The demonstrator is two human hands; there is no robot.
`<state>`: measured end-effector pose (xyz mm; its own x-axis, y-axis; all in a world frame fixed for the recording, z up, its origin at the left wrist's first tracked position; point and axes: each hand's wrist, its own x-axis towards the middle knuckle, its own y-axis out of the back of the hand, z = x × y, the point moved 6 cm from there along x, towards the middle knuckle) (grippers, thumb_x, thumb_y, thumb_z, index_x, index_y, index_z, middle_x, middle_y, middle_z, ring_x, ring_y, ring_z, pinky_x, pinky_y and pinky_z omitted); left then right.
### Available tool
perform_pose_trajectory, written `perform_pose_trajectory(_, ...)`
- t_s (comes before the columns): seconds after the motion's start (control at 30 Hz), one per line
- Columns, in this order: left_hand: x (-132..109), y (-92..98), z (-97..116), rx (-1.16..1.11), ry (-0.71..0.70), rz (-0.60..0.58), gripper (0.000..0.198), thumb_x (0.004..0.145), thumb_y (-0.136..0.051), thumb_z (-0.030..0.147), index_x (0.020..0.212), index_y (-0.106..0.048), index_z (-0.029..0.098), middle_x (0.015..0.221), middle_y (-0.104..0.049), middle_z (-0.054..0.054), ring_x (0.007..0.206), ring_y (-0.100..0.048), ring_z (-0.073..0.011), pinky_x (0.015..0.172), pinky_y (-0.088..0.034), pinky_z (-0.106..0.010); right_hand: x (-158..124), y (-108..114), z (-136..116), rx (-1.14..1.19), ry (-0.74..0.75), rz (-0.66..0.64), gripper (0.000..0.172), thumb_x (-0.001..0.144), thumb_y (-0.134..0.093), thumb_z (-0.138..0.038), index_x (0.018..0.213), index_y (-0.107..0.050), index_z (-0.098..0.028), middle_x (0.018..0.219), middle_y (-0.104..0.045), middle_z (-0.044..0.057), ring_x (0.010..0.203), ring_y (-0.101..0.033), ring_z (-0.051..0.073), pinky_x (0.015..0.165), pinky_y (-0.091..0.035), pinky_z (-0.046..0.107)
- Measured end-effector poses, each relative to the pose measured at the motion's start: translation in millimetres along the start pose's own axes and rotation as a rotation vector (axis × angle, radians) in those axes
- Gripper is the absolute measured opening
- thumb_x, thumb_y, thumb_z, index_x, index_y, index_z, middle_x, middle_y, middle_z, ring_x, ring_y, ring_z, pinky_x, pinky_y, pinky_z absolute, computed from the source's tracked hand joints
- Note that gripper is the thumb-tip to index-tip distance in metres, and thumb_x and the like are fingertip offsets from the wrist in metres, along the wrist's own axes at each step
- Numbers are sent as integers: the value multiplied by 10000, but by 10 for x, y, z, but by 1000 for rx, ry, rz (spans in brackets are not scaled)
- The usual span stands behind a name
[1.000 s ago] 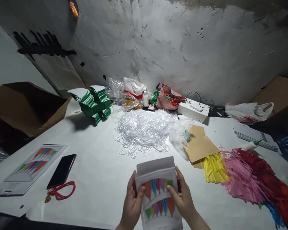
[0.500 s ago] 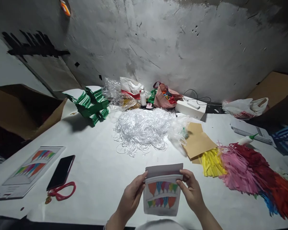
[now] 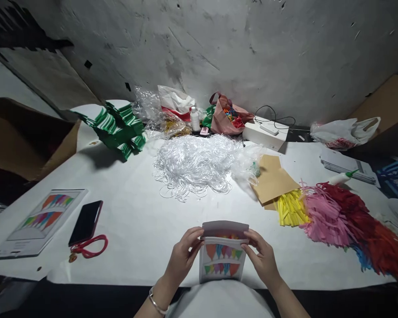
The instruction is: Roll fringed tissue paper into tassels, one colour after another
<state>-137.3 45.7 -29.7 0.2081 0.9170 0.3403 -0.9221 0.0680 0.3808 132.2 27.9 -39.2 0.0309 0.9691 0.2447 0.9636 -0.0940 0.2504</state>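
A flat grey-white packaging bag printed with colourful bunting stands upright at the table's front edge, close to my body. My left hand pinches the left corner of its mouth, and my right hand pinches the right corner. Between them the mouth gapes a little, and something orange and yellow shows inside, too little of it to name. Beyond the bag lies a large tangled heap of shiny white string.
Left are a phone with a red strap and a stack of printed sheets. Folded green paper stands behind. To the right lie brown envelopes, yellow strips, pink fringe, red fringe and a glue bottle.
The bag's mouth has been spread apart, so its coloured inside now shows. Bag and hands sit closer to my body, and the camera has tilted further down.
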Motion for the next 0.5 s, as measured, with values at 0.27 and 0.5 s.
perform_pose_trajectory(0.27, 189, 78, 56, -42, 140, -119, 126, 949, -595, 287, 1024, -688, 246, 947, -690, -53, 765, -663, -169, 644, -560, -245, 146, 64, -130, 10, -15, -79, 149, 855, -737, -305, 992, -775, -260, 1061, -730, 85, 970, -698, 252, 801, -608, 352)
perform_pose_trajectory(0.5, 229, 20, 11, -191, 296, -37, 134, 933, -619, 344, 986, -650, 225, 964, -634, -52, 878, -632, -193, 752, -539, -279, 177, -36, -45, 134, -136, -16, 146, 889, -697, -369, 956, -699, -240, 912, -643, 54, 856, -634, 200, 749, -549, 304)
